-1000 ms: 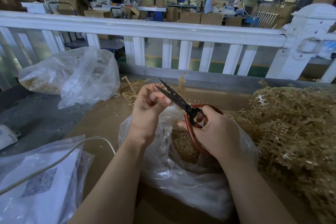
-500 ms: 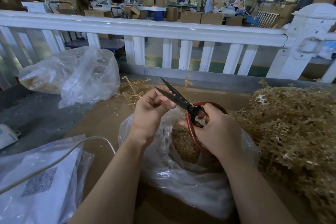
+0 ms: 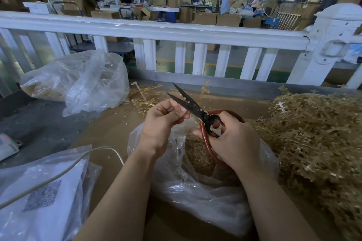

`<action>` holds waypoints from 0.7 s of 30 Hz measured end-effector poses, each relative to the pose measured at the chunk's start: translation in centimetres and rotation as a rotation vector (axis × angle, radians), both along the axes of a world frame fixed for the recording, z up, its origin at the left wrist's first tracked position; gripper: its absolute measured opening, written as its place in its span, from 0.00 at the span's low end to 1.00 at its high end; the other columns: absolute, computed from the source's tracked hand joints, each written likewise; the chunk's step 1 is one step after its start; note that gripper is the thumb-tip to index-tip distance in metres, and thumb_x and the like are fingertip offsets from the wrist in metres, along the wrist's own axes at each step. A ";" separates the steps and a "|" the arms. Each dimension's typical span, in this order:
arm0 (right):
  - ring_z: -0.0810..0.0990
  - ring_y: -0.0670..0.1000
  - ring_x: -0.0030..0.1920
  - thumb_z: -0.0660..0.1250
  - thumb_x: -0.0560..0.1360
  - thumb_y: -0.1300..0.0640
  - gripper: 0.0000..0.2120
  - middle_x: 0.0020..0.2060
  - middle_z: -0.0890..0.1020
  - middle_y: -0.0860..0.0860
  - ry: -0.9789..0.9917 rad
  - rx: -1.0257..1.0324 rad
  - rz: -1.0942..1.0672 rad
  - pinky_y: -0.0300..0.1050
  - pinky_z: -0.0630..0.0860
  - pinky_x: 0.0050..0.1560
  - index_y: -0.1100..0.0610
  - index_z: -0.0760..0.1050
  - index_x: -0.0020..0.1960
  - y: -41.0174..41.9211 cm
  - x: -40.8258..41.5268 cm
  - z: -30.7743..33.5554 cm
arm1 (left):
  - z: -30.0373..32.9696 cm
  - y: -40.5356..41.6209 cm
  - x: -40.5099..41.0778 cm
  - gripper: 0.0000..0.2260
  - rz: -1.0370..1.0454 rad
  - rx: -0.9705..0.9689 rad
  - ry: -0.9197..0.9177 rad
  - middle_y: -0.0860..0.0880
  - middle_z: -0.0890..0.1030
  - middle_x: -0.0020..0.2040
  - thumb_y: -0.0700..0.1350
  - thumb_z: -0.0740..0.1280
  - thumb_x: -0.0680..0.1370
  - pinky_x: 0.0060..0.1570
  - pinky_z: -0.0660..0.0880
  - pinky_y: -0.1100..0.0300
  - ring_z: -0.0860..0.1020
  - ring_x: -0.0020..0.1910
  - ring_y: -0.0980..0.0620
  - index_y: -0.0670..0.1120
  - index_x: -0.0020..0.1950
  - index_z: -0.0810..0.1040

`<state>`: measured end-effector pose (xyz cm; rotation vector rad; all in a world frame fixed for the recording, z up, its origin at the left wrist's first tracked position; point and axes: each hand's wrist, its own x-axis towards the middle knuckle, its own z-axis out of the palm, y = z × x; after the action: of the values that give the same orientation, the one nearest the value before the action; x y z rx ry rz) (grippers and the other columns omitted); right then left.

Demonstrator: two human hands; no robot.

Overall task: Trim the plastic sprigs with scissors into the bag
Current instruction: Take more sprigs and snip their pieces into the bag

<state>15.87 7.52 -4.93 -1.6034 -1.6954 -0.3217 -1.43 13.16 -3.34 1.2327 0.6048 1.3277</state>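
- While your right hand (image 3: 233,143) curls its fingers through the rubbery red loop handles of the scissors (image 3: 197,111), the dark, matte blades stand parted, pointing up and left.
- Your left hand (image 3: 162,121) pinches a thin, pale gold plastic sprig (image 3: 203,90) between thumb and fingertips, just beside the lower blade; the sprig's kinked tip rises beyond the blades.
- Directly beneath both hands sits the bag (image 3: 205,197), clear crinkled film with its mouth open, holding a grainy bed of small tan trimmings.
- To your right, a heap of untrimmed sprigs (image 3: 317,139) lies tangled and bristly, straw-coloured, touching the bag's side.
- The table (image 3: 109,129) is covered in flat brown card, with bare grey surface at the left.
- At the far left rests another clear bag (image 3: 82,82), puffed and glossy.
- Behind the table runs a smooth white railing (image 3: 176,33); beyond it a workshop hall with stacked cardboard boxes and large windows.
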 end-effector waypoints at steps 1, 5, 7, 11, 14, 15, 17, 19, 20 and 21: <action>0.76 0.42 0.32 0.61 0.69 0.24 0.31 0.35 0.81 0.42 0.000 -0.009 0.002 0.30 0.67 0.32 0.52 0.78 0.42 0.0 0.0 0.0 | 0.0 0.0 0.0 0.03 -0.002 -0.005 -0.005 0.47 0.80 0.34 0.31 0.64 0.77 0.45 0.73 0.60 0.77 0.36 0.53 0.35 0.48 0.76; 0.77 0.43 0.32 0.63 0.69 0.25 0.29 0.34 0.81 0.43 0.003 -0.025 0.011 0.32 0.69 0.32 0.52 0.78 0.42 -0.1 0.0 0.1 | 0.1 -0.1 -0.1 0.03 -0.013 -0.012 -0.012 0.48 0.80 0.34 0.31 0.64 0.76 0.44 0.73 0.61 0.77 0.36 0.53 0.36 0.46 0.76; 0.77 0.44 0.32 0.62 0.69 0.25 0.30 0.34 0.81 0.43 0.003 -0.026 0.019 0.35 0.73 0.32 0.53 0.79 0.43 -0.2 0.0 0.1 | 0.1 -0.1 -0.1 0.03 -0.015 -0.010 -0.012 0.48 0.80 0.34 0.31 0.64 0.76 0.43 0.73 0.62 0.77 0.36 0.54 0.36 0.46 0.76; 0.77 0.45 0.31 0.63 0.69 0.26 0.30 0.33 0.79 0.44 -0.002 -0.031 0.012 0.38 0.75 0.32 0.53 0.78 0.42 -0.3 -0.1 0.2 | 0.0 0.0 -0.1 0.03 -0.005 -0.007 0.001 0.49 0.80 0.33 0.31 0.63 0.76 0.42 0.73 0.63 0.77 0.35 0.54 0.36 0.46 0.76; 0.77 0.44 0.32 0.63 0.69 0.26 0.29 0.34 0.80 0.44 0.002 -0.034 0.016 0.35 0.72 0.33 0.53 0.79 0.42 -0.2 -0.1 0.2 | 0.1 -0.1 -0.1 0.01 -0.008 -0.006 -0.013 0.49 0.80 0.33 0.34 0.66 0.74 0.42 0.73 0.62 0.77 0.35 0.54 0.36 0.45 0.76; 0.77 0.44 0.31 0.64 0.69 0.26 0.29 0.34 0.80 0.44 0.001 -0.028 0.016 0.34 0.71 0.32 0.53 0.79 0.42 -0.2 -0.1 0.2 | 0.1 -0.1 -0.1 0.04 -0.008 -0.005 -0.020 0.49 0.80 0.33 0.36 0.67 0.72 0.42 0.73 0.62 0.77 0.35 0.54 0.37 0.44 0.75; 0.76 0.44 0.31 0.63 0.69 0.25 0.29 0.33 0.80 0.43 -0.002 -0.019 0.014 0.33 0.70 0.32 0.52 0.79 0.42 -0.2 -0.1 0.2 | 0.1 0.0 -0.1 0.05 -0.010 -0.004 -0.021 0.50 0.80 0.33 0.38 0.67 0.70 0.43 0.73 0.61 0.77 0.35 0.54 0.37 0.43 0.75; 0.76 0.42 0.32 0.61 0.70 0.24 0.30 0.34 0.81 0.42 0.000 -0.010 0.014 0.33 0.71 0.32 0.52 0.79 0.43 -0.2 -0.1 0.2 | 0.2 -0.1 0.0 0.03 -0.005 0.014 0.006 0.50 0.80 0.33 0.33 0.66 0.73 0.43 0.73 0.60 0.77 0.35 0.53 0.39 0.41 0.75; 0.76 0.42 0.32 0.61 0.70 0.24 0.30 0.35 0.81 0.42 0.003 -0.002 0.016 0.32 0.70 0.33 0.52 0.79 0.43 -0.2 -0.2 0.1 | 0.1 -0.1 0.0 0.07 0.001 0.024 0.034 0.49 0.80 0.33 0.30 0.64 0.75 0.44 0.74 0.59 0.77 0.35 0.53 0.40 0.40 0.76; 0.76 0.42 0.33 0.61 0.70 0.25 0.30 0.36 0.81 0.42 0.007 0.003 0.015 0.31 0.70 0.33 0.52 0.79 0.43 -0.2 -0.2 0.1 | 0.1 -0.1 0.0 0.09 0.003 0.037 0.060 0.49 0.80 0.33 0.29 0.63 0.75 0.44 0.75 0.59 0.77 0.35 0.53 0.41 0.40 0.77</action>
<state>15.71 7.35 -4.80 -1.5870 -1.7000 -0.3100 -1.39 13.08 -3.24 1.3060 0.6269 1.3130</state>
